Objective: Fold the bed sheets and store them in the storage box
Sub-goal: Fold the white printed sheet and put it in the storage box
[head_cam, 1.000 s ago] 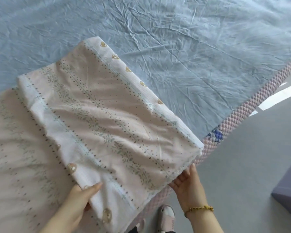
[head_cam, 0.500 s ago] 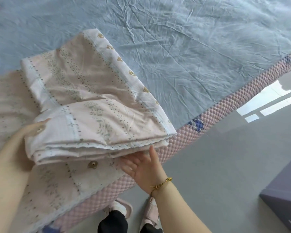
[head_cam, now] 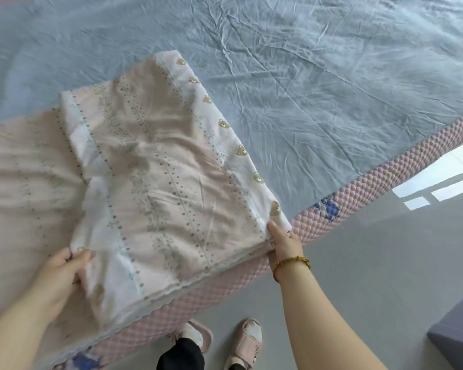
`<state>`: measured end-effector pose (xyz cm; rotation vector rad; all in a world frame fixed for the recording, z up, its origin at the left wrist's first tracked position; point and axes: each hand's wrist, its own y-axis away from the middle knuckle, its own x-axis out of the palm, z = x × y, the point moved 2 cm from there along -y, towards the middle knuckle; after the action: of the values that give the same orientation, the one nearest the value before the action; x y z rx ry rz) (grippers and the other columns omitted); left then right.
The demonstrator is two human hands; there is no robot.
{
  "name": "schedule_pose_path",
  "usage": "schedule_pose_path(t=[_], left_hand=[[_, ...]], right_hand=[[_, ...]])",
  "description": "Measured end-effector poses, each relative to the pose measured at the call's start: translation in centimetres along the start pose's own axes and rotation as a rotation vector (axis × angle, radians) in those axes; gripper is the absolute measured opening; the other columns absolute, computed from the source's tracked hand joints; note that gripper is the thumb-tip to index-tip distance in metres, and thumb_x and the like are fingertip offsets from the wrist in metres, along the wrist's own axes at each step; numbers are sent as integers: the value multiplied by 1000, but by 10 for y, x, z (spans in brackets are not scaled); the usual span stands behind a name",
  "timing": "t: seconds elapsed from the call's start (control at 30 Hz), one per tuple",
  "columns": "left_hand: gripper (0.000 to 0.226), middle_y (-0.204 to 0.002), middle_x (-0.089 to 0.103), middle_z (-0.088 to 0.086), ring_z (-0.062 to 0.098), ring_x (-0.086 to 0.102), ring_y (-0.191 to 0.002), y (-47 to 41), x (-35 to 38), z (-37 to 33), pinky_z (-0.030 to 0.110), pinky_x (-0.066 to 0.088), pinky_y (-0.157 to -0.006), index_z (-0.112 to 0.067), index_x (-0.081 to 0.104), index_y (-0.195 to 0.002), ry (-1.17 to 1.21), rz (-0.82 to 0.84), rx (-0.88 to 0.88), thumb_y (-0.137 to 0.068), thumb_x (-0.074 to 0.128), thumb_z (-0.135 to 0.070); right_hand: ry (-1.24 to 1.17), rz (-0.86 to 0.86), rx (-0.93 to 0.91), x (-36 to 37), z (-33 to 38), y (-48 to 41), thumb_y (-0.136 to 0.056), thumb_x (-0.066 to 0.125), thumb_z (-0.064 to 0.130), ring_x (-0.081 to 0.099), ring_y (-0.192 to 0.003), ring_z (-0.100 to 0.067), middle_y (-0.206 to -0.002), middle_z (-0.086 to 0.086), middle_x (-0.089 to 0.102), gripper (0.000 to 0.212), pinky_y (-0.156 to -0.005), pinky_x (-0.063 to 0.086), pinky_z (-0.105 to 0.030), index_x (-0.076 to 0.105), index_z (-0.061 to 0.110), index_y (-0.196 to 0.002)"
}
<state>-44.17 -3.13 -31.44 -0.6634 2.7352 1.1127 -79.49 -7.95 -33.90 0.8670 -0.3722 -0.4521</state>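
Head view: folded pink floral bed sheet [head_cam: 171, 182] lies at near edge of blue-covered bed [head_cam: 332, 102]. Left hand [head_cam: 62, 276] grips its near-left corner; right hand [head_cam: 284, 244] pinches near-right corner. Advice: keep layered edges aligned, lift both corners together.

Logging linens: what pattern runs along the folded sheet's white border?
Tan teddy bears in a row along the folded sheet; head view.

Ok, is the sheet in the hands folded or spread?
Folded: the sheet is a layered rectangle, stacked edges visible along its near side.
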Motion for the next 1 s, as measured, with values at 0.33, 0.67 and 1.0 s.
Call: schedule_pose_path(t=[0.33, 0.67, 1.0], left_hand=[[24, -52, 67, -3, 9, 64, -52, -37, 18, -31, 17, 51, -45, -12, 57, -86, 285, 74, -186, -97, 37, -19], [29, -53, 51, -4, 12, 47, -53, -133, 19, -102, 21, 41, -50, -20, 51, -75, 294, 102, -130, -92, 45, -43], [26, -83, 59, 5, 20, 55, -76, -215, 11, -173, 28, 43, -75, -2, 57, -112, 167, -211, 213, -91, 55, -16]], right_hand=[[641, -557, -438, 24, 42, 11, -88, 55, 21, 42, -122, -29, -126, -13, 48, 39, -103, 30, -39, 47, 5, -122], [1521, -23, -564, 177, 75, -43, -94, 42, 40, 1, -144, -21, -156, 2, 1, 57, -117, 0, -37, 18, 28, -144], [1176, -56, -657, 251, 128, -100, -92, 44, 41, 28, -136, -25, -149, -8, 29, 62, -112, 24, -41, 21, 18, -146]])
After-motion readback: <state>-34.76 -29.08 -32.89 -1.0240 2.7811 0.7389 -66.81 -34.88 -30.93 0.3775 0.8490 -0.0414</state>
